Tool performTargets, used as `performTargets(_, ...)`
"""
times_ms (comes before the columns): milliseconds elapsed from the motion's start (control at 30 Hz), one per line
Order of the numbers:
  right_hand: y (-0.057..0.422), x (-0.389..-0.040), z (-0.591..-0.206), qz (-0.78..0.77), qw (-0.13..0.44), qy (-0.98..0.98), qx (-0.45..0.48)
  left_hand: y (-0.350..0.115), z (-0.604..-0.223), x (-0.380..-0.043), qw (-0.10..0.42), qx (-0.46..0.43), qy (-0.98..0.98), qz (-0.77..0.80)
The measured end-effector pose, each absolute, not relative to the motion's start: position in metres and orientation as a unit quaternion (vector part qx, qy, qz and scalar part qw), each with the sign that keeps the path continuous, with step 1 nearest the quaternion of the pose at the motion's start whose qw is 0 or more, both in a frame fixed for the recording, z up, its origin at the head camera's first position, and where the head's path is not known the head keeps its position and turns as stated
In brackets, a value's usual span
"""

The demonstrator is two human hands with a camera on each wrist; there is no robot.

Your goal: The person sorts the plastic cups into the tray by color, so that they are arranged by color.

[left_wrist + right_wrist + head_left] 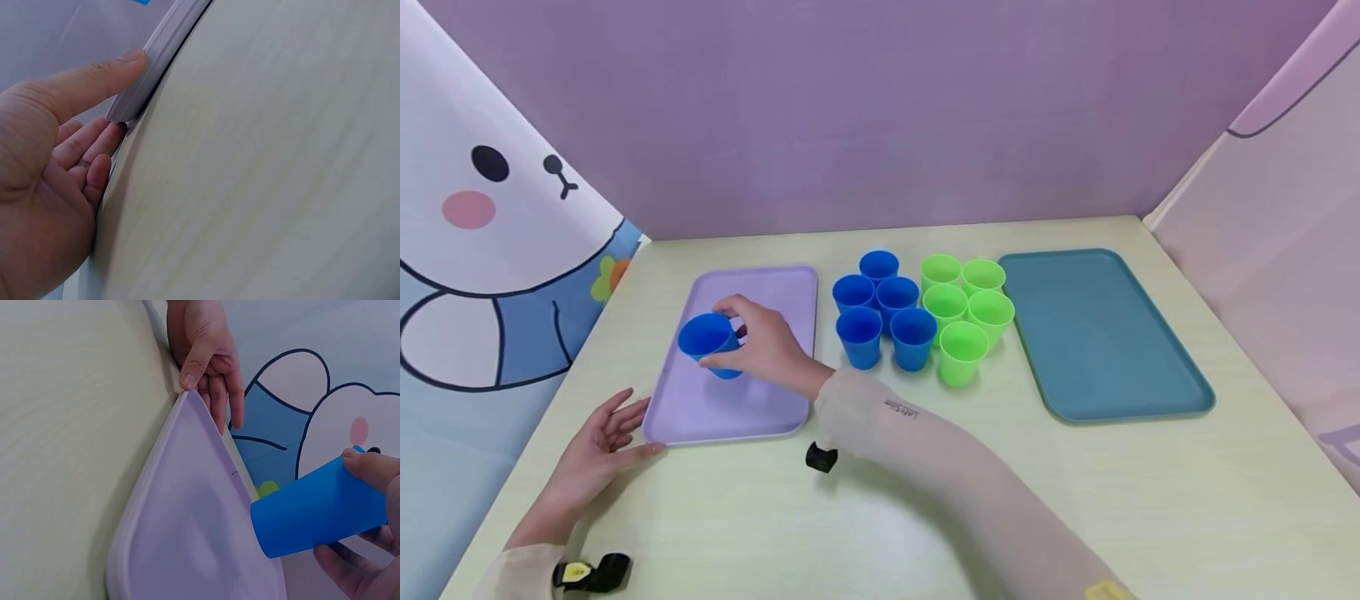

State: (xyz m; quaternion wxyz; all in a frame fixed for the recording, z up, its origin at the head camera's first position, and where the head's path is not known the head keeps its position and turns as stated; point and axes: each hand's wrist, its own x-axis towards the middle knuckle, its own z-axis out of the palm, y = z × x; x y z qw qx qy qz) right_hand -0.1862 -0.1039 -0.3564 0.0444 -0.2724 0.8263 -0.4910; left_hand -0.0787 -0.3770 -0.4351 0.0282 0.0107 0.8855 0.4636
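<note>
My right hand (767, 342) pinches a blue cup (707, 337) by its side, thumb and fingers on opposite sides. The cup is mouth up over the purple tray (752, 417); the right wrist view shows its base (265, 531) pointing toward the tray, and any contact is unclear. At the tray's near left corner lies my left hand (598, 450). Its straight thumb (94, 84) touches the rim, while the relaxed fingers (81, 144) rest beside the corner's outer edge.
Several blue cups (858, 333) stand upright right of the purple tray. Beside them is a group of several green cups (962, 354). A teal tray (1112, 342) lies on the right of the pale table (925, 500). A purple backdrop (887, 125) rises behind.
</note>
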Motion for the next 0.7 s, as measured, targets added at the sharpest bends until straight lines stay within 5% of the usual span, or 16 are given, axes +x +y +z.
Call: performTargets(700,-0.136,-0.198,-0.382,-0.553,0.088,0.79,-0.249,-0.376,-0.435,-0.08,0.037,0.004,0.888,0.458)
